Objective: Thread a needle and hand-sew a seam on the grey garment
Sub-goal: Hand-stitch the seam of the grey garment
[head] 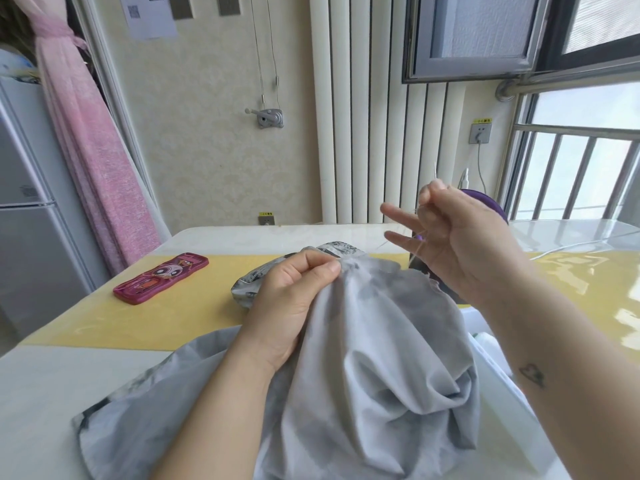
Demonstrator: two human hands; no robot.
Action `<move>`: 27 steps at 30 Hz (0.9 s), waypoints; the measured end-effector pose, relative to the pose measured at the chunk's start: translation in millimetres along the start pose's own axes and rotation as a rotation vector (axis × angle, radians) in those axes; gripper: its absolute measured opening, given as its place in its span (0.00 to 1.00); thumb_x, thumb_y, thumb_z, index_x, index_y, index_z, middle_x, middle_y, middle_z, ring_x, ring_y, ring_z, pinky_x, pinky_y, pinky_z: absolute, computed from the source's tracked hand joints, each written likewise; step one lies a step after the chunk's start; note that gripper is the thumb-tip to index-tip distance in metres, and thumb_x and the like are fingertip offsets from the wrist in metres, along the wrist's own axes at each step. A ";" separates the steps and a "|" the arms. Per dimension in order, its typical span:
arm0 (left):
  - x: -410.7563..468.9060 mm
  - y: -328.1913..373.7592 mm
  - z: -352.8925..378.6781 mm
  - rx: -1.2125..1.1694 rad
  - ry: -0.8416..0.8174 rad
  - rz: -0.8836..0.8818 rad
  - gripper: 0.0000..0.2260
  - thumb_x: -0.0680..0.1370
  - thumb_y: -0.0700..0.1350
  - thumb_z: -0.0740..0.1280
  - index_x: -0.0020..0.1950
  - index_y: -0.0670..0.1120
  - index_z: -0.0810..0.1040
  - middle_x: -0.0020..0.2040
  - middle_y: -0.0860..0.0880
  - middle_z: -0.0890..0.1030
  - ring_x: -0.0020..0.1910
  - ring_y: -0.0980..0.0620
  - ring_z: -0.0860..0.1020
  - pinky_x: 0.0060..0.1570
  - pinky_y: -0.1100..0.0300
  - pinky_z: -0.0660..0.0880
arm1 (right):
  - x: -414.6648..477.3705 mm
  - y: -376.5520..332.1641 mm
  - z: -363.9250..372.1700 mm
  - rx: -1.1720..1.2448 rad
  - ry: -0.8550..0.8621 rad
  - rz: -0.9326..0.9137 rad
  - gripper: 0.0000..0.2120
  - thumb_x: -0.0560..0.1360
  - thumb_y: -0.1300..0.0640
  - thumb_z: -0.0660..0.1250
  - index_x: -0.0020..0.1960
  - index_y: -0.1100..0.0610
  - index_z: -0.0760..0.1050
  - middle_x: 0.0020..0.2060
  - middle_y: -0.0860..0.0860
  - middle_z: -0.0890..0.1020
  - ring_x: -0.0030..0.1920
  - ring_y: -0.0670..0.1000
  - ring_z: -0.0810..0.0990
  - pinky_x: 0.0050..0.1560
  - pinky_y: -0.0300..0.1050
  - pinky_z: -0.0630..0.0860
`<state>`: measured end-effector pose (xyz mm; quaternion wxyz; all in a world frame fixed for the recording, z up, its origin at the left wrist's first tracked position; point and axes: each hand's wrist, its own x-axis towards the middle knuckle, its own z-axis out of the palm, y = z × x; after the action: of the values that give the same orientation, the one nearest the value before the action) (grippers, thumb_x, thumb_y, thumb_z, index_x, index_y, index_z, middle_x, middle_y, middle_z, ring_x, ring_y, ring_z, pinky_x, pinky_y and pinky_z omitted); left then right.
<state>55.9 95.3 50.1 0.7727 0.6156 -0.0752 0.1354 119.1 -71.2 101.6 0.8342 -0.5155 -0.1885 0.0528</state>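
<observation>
While aloft, needle (pixel 435 170) between right fingers (pixel 437 189).

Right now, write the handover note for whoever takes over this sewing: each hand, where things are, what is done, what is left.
Left hand: pinches the top edge of the crumpled grey cloth garment, which is bunched on the glossy yellow-and-white table.
Right hand: raised, pinches the thin pale needle, other fingers spread.
Pale thread runs from that hand down to the garment's top edge.
Done: needle threaded, stitching begun; seam length hidden in folds.
To do: probably pull the thread taut, continue the seam, knot off.
</observation>
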 end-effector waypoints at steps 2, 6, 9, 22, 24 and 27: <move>-0.7 -0.1 0.2 0.011 -0.004 0.002 0.06 0.68 0.41 0.71 0.33 0.51 0.82 0.34 0.52 0.81 0.34 0.57 0.77 0.36 0.68 0.75 | 0.9 6.3 2.4 -0.199 0.044 -0.076 0.17 0.82 0.56 0.54 0.36 0.55 0.69 0.20 0.44 0.66 0.56 0.54 0.80 0.59 0.55 0.73; -0.3 -0.9 -1.5 0.006 -0.002 0.002 0.05 0.68 0.44 0.68 0.33 0.51 0.82 0.34 0.51 0.81 0.35 0.57 0.78 0.37 0.67 0.75 | -1.5 15.6 1.6 -0.619 -0.009 -0.247 0.17 0.82 0.55 0.56 0.35 0.54 0.72 0.24 0.47 0.76 0.46 0.54 0.83 0.52 0.56 0.75; 1.1 -1.4 -1.7 0.013 -0.007 0.012 0.06 0.68 0.43 0.67 0.34 0.51 0.82 0.35 0.50 0.82 0.35 0.56 0.78 0.38 0.66 0.75 | -8.2 19.9 4.9 -0.904 -0.020 -0.409 0.16 0.81 0.52 0.56 0.38 0.54 0.73 0.33 0.53 0.82 0.41 0.57 0.80 0.48 0.58 0.76; 0.6 -2.6 -4.6 0.354 -0.098 0.069 0.04 0.76 0.39 0.67 0.43 0.46 0.79 0.36 0.56 0.82 0.38 0.62 0.77 0.43 0.71 0.72 | -6.1 14.6 -11.1 -1.462 -0.227 -0.374 0.11 0.80 0.53 0.57 0.41 0.51 0.72 0.26 0.43 0.71 0.30 0.45 0.70 0.37 0.48 0.68; 0.7 -1.8 -5.7 0.351 -0.091 0.060 0.04 0.75 0.39 0.67 0.43 0.46 0.80 0.37 0.54 0.83 0.38 0.62 0.78 0.43 0.71 0.72 | -7.4 11.2 -11.1 -1.477 -0.276 -0.306 0.11 0.81 0.53 0.57 0.43 0.49 0.74 0.27 0.42 0.73 0.33 0.44 0.73 0.39 0.44 0.70; 1.5 -1.2 -8.0 0.333 -0.071 0.051 0.04 0.75 0.38 0.68 0.43 0.46 0.80 0.37 0.53 0.83 0.38 0.61 0.78 0.42 0.71 0.73 | -10.0 9.6 -6.7 -1.499 -0.360 -0.281 0.11 0.81 0.55 0.57 0.52 0.50 0.79 0.42 0.45 0.80 0.47 0.50 0.78 0.51 0.49 0.74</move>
<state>57.4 102.9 47.5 0.6531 0.7374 -0.0948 0.1438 113.4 -75.1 87.8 0.2190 -0.8960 -0.3696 -0.1121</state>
